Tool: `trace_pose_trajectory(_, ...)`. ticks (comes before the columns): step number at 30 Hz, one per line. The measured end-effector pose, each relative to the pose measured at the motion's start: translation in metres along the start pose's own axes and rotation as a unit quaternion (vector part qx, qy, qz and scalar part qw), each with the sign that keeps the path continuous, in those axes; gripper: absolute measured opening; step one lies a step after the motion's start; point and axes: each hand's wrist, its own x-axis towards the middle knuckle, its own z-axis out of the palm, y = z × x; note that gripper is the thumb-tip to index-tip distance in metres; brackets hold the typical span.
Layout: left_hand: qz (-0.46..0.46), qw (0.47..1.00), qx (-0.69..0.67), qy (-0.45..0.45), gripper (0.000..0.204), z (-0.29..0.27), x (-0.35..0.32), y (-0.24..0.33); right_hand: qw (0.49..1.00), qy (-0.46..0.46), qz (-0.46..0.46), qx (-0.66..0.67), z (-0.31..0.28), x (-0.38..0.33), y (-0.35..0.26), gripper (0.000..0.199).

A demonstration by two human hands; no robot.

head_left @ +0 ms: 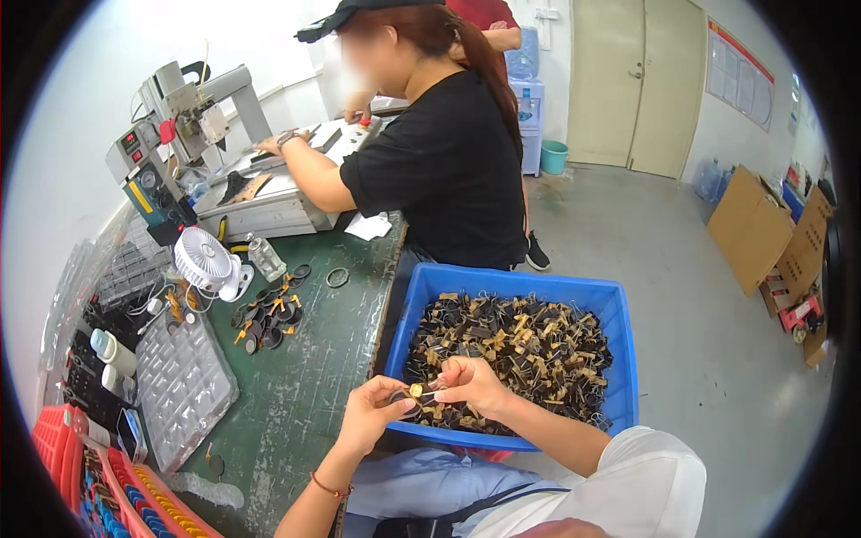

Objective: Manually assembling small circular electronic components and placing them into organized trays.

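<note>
Over the near left corner of a blue bin (pixel 628 359), both of my hands meet at a small dark round piece (pixel 408 405) with a yellow part (pixel 416 390). My left hand (pixel 366 417) pinches this piece between thumb and fingers. My right hand (pixel 475 387) is closed just beside it, thumb and fingertips together at a thin pale bit too small to name. The bin holds a heap of small black and tan pieces (pixel 511 345) with thin wire loops. Similar dark discs with orange tabs (pixel 269 314) lie piled on the green table (pixel 314 386).
A person in black (pixel 448 152) works at a bench machine (pixel 269 197) ahead; another stands behind. On the table are a white fan (pixel 204 255), a glass bottle (pixel 265 258), a clear compartment tray (pixel 188 386) and red racks (pixel 117 475). Cardboard (pixel 753 229) leans at the right.
</note>
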Motion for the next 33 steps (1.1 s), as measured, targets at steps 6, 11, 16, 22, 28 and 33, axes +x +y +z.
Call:
trace_pose_trajectory(6, -0.004, 0.999, 0.005, 0.032, 0.02, 0.003, 0.0, 0.0, 1.0, 0.007, 0.015, 0.01, -0.002, 0.004, 0.003, 0.023)
trace_pose_trajectory(11, 0.011, 1.0, -0.007, 0.016, 0.018, 0.002, 0.0, -0.001, 1.0, 0.011, 0.002, -0.003, -0.001, 0.003, 0.006, 0.023)
trace_pose_trajectory(16, 0.001, 1.0, -0.025, 0.012, 0.017, 0.002, 0.0, -0.001, 0.999, 0.009, 0.029, -0.02, 0.0, 0.005, 0.0, 0.027)
trace_pose_trajectory(22, 0.021, 0.999, -0.028, 0.001, 0.012, -0.003, 0.001, 0.002, 0.988, -0.146, -0.034, 0.016, -0.004, 0.008, -0.015, 0.063)
trace_pose_trajectory(28, 0.018, 0.966, -0.255, -0.042, 0.015, -0.012, 0.001, 0.011, 0.917, -0.068, 0.005, -0.393, -0.025, 0.013, -0.012, 0.045)
trace_pose_trajectory(33, 0.056, 0.914, -0.391, -0.097, 0.027, -0.018, 0.001, 0.01, 0.605, -0.166, 0.02, -0.779, -0.027, 0.004, 0.012, 0.033)
